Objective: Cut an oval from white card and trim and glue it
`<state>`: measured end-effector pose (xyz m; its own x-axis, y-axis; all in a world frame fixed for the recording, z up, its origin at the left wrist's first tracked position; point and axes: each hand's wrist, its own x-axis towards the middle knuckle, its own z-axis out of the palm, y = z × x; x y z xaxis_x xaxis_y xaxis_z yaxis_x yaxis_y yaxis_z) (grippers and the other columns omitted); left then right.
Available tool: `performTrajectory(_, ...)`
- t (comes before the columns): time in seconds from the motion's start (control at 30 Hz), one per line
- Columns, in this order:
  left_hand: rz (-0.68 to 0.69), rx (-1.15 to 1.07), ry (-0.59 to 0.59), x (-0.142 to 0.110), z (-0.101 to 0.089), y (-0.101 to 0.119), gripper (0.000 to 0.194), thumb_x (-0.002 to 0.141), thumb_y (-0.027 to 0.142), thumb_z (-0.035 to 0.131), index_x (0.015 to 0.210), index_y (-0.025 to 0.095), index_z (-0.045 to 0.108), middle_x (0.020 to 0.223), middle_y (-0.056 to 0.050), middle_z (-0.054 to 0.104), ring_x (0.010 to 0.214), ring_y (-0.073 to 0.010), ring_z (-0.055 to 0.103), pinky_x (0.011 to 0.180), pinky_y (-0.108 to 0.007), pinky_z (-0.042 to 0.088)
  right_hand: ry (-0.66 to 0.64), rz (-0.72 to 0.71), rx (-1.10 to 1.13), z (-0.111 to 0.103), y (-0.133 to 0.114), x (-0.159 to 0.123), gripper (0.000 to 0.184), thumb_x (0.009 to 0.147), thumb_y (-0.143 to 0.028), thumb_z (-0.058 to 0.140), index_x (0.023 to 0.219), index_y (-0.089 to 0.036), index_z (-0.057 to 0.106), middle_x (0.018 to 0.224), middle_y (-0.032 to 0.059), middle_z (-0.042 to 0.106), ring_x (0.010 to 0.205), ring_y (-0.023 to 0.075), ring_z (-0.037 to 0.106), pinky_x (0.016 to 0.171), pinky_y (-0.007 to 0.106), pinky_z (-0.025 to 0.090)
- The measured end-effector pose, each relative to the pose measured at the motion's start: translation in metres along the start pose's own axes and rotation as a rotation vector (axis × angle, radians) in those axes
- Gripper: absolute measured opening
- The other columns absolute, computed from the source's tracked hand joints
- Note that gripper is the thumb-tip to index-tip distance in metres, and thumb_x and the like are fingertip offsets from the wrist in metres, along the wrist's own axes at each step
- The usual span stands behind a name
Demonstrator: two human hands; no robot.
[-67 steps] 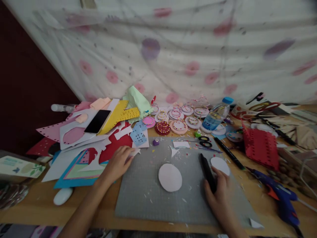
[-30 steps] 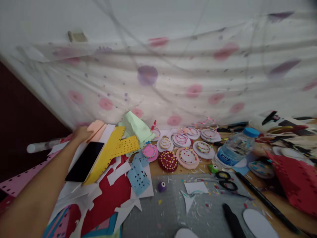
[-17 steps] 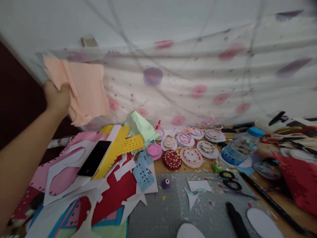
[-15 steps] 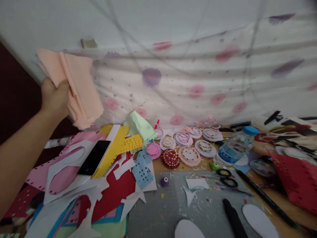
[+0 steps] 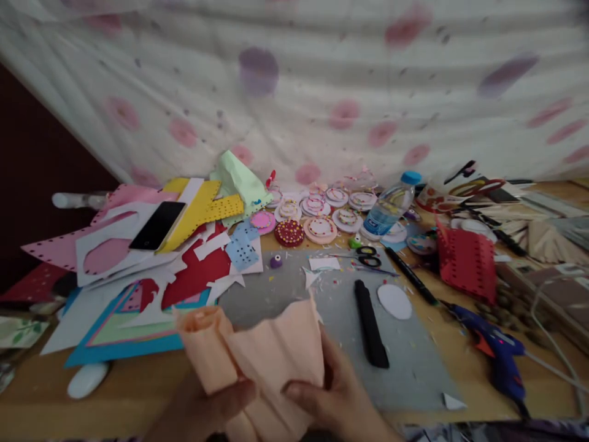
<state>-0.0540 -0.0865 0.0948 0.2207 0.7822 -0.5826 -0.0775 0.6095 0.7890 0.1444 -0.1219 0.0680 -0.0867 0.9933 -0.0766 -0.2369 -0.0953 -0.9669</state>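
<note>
A sheet of peach crepe paper (image 5: 280,356), partly rolled at its left end, is held up between both hands close in front of me. My left hand (image 5: 216,408) pinches the rolled part with the thumb in front. My right hand (image 5: 331,393) grips the right side of the sheet, thumb on the face and fingers behind. Beyond the paper lies a grey cutting mat (image 5: 317,310) with a black-handled cutter (image 5: 370,325), a white paper oval (image 5: 394,301) and scissors (image 5: 368,256).
Coloured paper scraps and a phone (image 5: 159,226) pile up at left, near a white mouse (image 5: 88,379). Several decorated paper discs (image 5: 321,228) and a water bottle (image 5: 391,205) stand at the back. A blue glue gun (image 5: 494,347) with a cord lies at right.
My left hand has brought the crepe paper down from the upper left to the front middle. My right hand has come into view and holds it too. The view has tilted down.
</note>
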Motion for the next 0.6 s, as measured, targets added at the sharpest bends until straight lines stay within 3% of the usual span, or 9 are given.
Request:
performTrajectory(0.07,0.043,0.055,0.164,0.001,0.001,-0.018,0.055,0.047,0.049,0.087,0.093,0.023,0.073,0.087,-0.009,0.076,0.091,-0.0361,0.07,0.074,-0.04,0.058,0.161,0.021,-0.085,-0.013,0.01,-0.013,0.036,0.079,-0.055,0.066,0.087,-0.021,0.058,0.077,-0.0009,0.059,0.07,0.0153,0.057,0.059,0.023,0.046)
performTrajectory(0.17,0.017,0.125,0.275,0.007,-0.013,-0.025,0.048,0.046,0.044,0.087,0.087,0.025,0.071,0.084,-0.006,0.076,0.08,-0.0322,0.072,0.065,-0.035,0.058,0.389,0.022,-0.239,-0.039,0.023,-0.032,0.038,0.081,-0.051,0.064,0.067,-0.021,0.046,0.059,-0.006,0.039,0.054,0.0098,0.038,0.047,0.019,0.032)
performTrajectory(0.27,0.015,0.124,0.229,0.009,-0.031,-0.025,0.056,0.047,0.038,0.087,0.099,0.026,0.067,0.099,-0.006,0.075,0.092,-0.0325,0.071,0.068,-0.034,0.058,0.469,0.078,-0.289,-0.053,0.032,-0.05,0.04,0.081,-0.052,0.063,0.066,-0.021,0.044,0.059,-0.0061,0.036,0.053,0.01,0.034,0.046,0.02,0.028)
performTrajectory(0.4,0.051,0.167,0.22,0.003,-0.044,-0.028,0.063,0.05,0.035,0.087,0.108,0.027,0.064,0.107,-0.005,0.074,0.098,-0.0333,0.069,0.074,-0.035,0.059,0.623,0.098,-0.386,-0.051,0.038,-0.074,0.038,0.082,-0.054,0.062,0.066,-0.021,0.05,0.059,-0.0045,0.042,0.057,0.0121,0.04,0.052,0.022,0.033)
performTrajectory(0.5,0.072,0.157,0.334,0.001,-0.053,-0.024,0.059,0.046,0.032,0.087,0.101,0.027,0.065,0.096,-0.003,0.076,0.087,-0.0311,0.071,0.066,-0.033,0.059,0.799,0.112,-0.433,-0.061,0.037,-0.089,0.038,0.079,-0.054,0.065,0.065,-0.021,0.051,0.056,-0.005,0.04,0.054,0.0116,0.039,0.049,0.022,0.034)
performTrajectory(0.6,0.084,0.093,0.525,0.004,-0.076,-0.008,0.053,0.035,0.02,0.084,0.084,0.026,0.065,0.078,0.002,0.075,0.069,-0.0246,0.07,0.052,-0.026,0.055,0.985,0.198,-0.258,-0.091,0.024,-0.098,0.037,0.075,-0.056,0.069,0.08,-0.021,0.059,0.059,-0.0038,0.05,0.051,0.0124,0.046,0.045,0.022,0.038)
